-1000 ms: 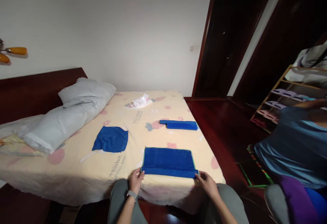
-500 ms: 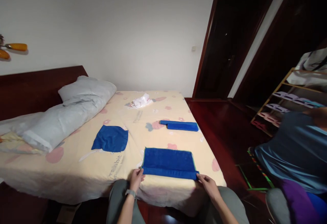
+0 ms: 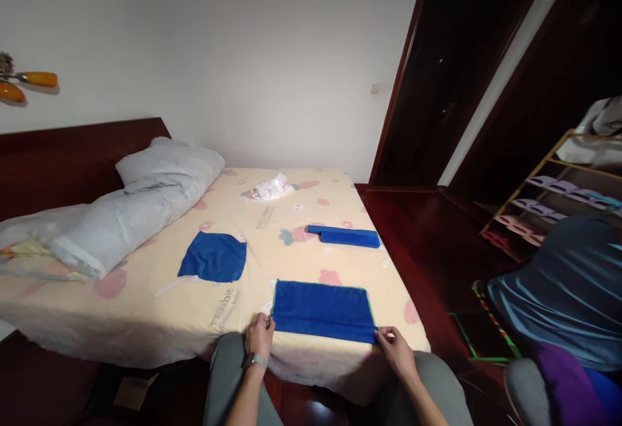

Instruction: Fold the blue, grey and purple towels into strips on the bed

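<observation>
A blue towel point(image 3: 321, 306) with green edging lies spread at the near edge of the bed, its near side folded over in a strip. My left hand point(image 3: 260, 336), with a watch on the wrist, pinches the near left corner. At the near right corner my right hand point(image 3: 394, 349) grips the towel between thumb and fingers. Farther back on the bed lies a second blue towel folded into a long narrow strip point(image 3: 347, 236). To the left, a crumpled blue cloth point(image 3: 214, 257) lies loosely spread.
A white plastic bag point(image 3: 273, 188) sits toward the back of the bed point(image 3: 291, 254). Grey bedding point(image 3: 140, 209) is heaped by the headboard. At right, a person in a blue top point(image 3: 558, 286) is near a shoe rack point(image 3: 539, 183) holding several slippers.
The near folded strip of the towel looks flatter, and my left hand has shifted slightly up at its corner. The view has tilted a little. The person at right has moved slightly.
</observation>
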`<state>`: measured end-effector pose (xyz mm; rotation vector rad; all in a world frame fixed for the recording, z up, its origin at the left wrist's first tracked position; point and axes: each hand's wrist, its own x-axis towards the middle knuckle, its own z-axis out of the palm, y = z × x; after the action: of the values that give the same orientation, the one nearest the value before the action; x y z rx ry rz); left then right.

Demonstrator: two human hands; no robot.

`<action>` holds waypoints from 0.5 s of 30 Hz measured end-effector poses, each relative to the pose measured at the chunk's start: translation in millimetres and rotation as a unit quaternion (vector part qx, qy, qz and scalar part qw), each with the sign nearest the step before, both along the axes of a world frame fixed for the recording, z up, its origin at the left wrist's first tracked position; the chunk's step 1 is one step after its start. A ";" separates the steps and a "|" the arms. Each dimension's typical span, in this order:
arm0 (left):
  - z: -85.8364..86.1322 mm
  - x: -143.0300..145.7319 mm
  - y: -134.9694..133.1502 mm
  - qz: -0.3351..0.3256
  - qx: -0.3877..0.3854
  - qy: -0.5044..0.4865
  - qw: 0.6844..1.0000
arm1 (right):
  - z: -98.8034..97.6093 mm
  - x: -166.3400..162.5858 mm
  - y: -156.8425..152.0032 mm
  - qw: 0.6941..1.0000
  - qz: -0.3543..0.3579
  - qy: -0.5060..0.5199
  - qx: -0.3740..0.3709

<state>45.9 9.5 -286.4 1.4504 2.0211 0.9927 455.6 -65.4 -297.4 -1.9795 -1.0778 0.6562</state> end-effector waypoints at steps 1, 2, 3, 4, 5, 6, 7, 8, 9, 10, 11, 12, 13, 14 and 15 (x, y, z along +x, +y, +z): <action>2.3 0.2 -2.1 0.000 0.016 0.029 0.999 | -0.5 -0.4 -0.3 1.000 0.006 -0.001 -0.007; 4.8 0.3 -4.1 0.000 0.037 0.066 0.997 | -0.4 -1.1 -0.6 1.000 0.012 -0.001 -0.011; 7.5 0.7 -6.2 -0.002 0.062 0.109 0.992 | 0.4 -2.2 -1.1 1.000 0.016 -0.006 -0.009; 10.2 1.8 -8.7 -0.012 0.087 0.152 0.984 | 1.9 -3.7 -1.9 1.000 0.019 -0.021 0.000; 13.0 3.9 -11.8 -0.033 0.107 0.191 0.975 | 3.9 -5.9 -2.8 0.998 0.021 -0.050 0.016; 15.4 7.5 -15.7 -0.068 0.120 0.221 0.966 | 6.3 -8.8 -3.9 0.995 0.026 -0.092 0.037; 17.5 12.9 -20.4 -0.115 0.125 0.237 0.957 | 8.8 -12.8 -5.1 0.987 0.037 -0.141 0.061; 18.9 20.0 -25.9 -0.169 0.129 0.247 0.945 | 11.1 -18.1 -6.5 0.977 0.059 -0.189 0.084; 19.4 28.9 -31.8 -0.223 0.132 0.256 0.931 | 12.9 -24.9 -8.0 0.963 0.093 -0.229 0.104; 19.0 39.0 -37.8 -0.273 0.135 0.263 0.915 | 14.0 -33.3 -9.4 0.948 0.139 -0.260 0.120; 17.7 49.9 -43.5 -0.317 0.138 0.270 0.899 | 14.1 -43.1 -10.7 0.930 0.192 -0.282 0.134; 15.6 60.9 -48.5 -0.352 0.142 0.275 0.883 | 13.2 -54.0 -11.6 0.912 0.243 -0.298 0.146; 12.8 71.4 -52.4 -0.378 0.144 0.279 0.871 | 11.4 -65.3 -12.1 0.893 0.285 -0.312 0.156; 9.5 80.7 -55.1 -0.393 0.144 0.283 0.863 | 8.7 -76.3 -12.0 0.876 0.317 -0.325 0.162; 5.9 88.4 -56.5 -0.398 0.143 0.286 0.860 | 5.5 -86.0 -11.3 0.863 0.338 -0.338 0.165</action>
<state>134.4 -47.1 -280.5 2.6742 1.3229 0.5260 369.6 -76.7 -291.8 -1.5149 -2.2035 0.0576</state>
